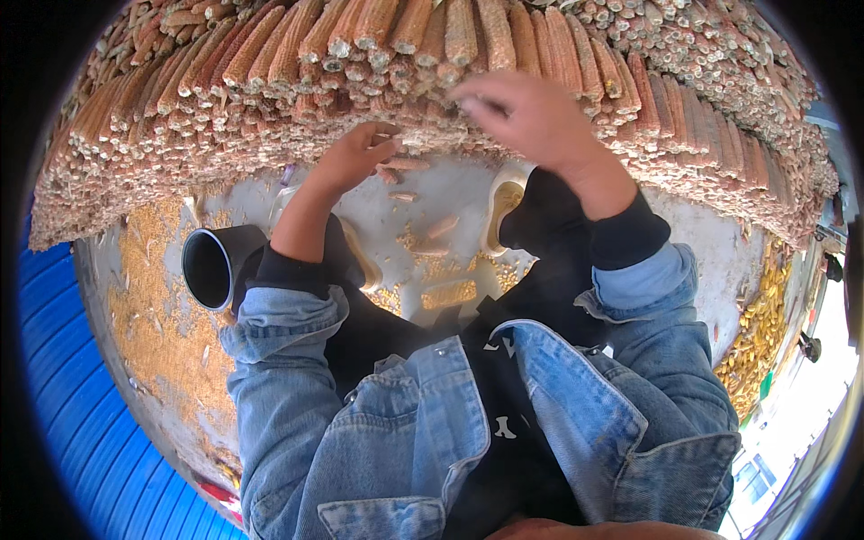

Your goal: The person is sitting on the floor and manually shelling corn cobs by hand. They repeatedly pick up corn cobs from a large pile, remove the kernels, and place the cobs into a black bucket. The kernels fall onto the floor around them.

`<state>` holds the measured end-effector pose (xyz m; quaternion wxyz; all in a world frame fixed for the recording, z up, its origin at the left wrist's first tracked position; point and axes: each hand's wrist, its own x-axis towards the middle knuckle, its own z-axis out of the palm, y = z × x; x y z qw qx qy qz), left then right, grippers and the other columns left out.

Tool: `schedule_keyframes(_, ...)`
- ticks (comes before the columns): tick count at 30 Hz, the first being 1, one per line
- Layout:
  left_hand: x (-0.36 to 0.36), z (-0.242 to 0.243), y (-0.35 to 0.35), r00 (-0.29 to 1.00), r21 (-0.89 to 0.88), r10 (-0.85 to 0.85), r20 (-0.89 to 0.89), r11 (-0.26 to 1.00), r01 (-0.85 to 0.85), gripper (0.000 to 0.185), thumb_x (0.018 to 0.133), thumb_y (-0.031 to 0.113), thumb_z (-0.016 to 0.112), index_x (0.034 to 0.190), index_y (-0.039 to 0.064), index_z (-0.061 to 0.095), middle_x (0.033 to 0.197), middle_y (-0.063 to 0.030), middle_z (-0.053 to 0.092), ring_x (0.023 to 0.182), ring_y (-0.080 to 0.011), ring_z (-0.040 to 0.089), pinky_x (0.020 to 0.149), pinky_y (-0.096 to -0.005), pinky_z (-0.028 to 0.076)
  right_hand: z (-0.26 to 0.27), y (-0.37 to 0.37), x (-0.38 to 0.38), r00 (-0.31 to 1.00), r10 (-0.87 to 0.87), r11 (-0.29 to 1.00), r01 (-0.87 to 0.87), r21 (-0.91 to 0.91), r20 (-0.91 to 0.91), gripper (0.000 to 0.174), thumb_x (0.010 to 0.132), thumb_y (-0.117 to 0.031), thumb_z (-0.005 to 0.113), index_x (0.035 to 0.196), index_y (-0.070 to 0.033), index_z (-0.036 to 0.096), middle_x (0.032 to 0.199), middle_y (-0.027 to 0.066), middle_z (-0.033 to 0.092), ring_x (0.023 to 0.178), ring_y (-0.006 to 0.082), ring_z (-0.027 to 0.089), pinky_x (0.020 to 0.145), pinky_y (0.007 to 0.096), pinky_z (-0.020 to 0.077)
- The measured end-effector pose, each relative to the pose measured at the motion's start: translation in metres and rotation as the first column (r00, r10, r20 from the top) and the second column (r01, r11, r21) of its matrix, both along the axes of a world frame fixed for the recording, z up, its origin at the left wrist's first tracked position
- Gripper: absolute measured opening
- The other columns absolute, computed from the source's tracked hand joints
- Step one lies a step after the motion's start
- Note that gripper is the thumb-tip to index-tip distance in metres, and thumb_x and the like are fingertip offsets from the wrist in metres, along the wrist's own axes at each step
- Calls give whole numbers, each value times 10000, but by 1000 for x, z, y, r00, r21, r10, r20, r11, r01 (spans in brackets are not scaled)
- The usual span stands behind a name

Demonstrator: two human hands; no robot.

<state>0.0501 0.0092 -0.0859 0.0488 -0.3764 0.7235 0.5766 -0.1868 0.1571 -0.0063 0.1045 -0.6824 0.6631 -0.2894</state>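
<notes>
A long stack of shelled corn cobs (pixel 290 47) rises in front of me, its upper row laid side by side with the ends facing me. My left hand (pixel 358 154) is before the lower face of the stack, its fingers slightly curled and apart, with nothing seen in it. Higher and to the right, my right hand (pixel 516 115) is blurred close to the cob ends; whether it holds anything is unclear. Some loose cobs (pixel 442 226) lie on the concrete floor between my shoes.
On the left stands a black bucket (pixel 206 270), tilted in the view, beside spread corn kernels (pixel 152 324). Blue corrugated metal (pixel 88 398) borders the floor at far left. Unshelled yellow ears (pixel 759 337) lie at far right. A pale stool or frame (pixel 449 293) shows between my legs.
</notes>
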Motion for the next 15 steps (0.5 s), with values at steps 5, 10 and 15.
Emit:
schedule_keyframes(5,6,-33,-2,995,-94,-53,85,994,60,503,913,354,680,1296,37,600,1044,-145,718,984,-224,682,886,-375,520,-84,9,69,922,375,765,-249,594,-95,193,875,-181,601,1011,-176,739,998,92,709,897,333,685,733,444,557)
schedule_keyframes(10,21,-36,0,981,-170,-143,127,972,164,474,922,331,680,1311,76,588,1123,-130,694,978,-247,673,857,-375,527,-186,49,88,743,669,428,-368,825,-15,188,851,-119,600,985,-116,732,1009,124,709,926,316,706,729,450,564)
schedule_keyframes(15,35,-12,1,954,-207,-253,164,936,284,466,932,297,679,1332,91,559,1153,-143,672,997,-271,656,881,-388,521,-287,77,102,784,620,486,-366,794,-18,129,829,-131,617,869,-96,734,992,127,705,898,317,698,709,447,569)
